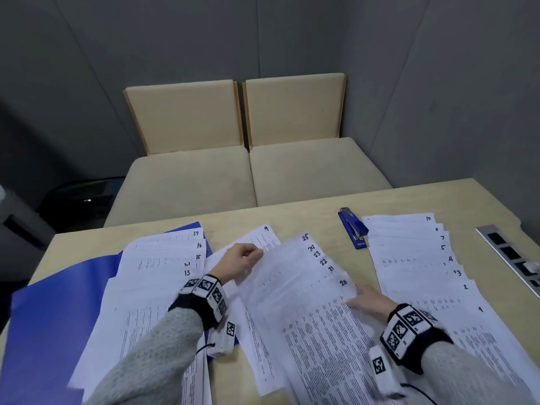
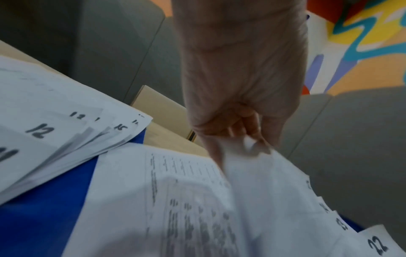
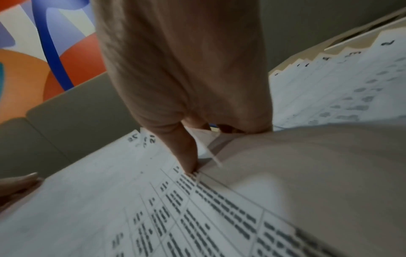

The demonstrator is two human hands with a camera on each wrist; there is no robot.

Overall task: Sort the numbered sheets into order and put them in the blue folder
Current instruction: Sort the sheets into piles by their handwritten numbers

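Observation:
Three fans of numbered sheets lie on the table. The left fan (image 1: 163, 267), 11 to 17, rests on the open blue folder (image 1: 52, 302). The right fan (image 1: 418, 264) shows 1 to 10. The middle fan (image 1: 298, 282), 20 to 25, is held by both hands and partly covers sheet 9 (image 1: 264, 236). My left hand (image 1: 257, 254) pinches its upper left edge, as the left wrist view shows the left hand (image 2: 248, 139) on the middle fan (image 2: 197, 208). My right hand (image 1: 355, 296) grips the right edge near number 20. In the right wrist view my thumb (image 3: 186, 156) lies on top.
A blue stapler (image 1: 353, 228) lies on the table between the middle and right fans. A metal socket strip (image 1: 511, 255) is set into the table at the far right. Beige bench seats (image 1: 248, 171) stand beyond the far table edge.

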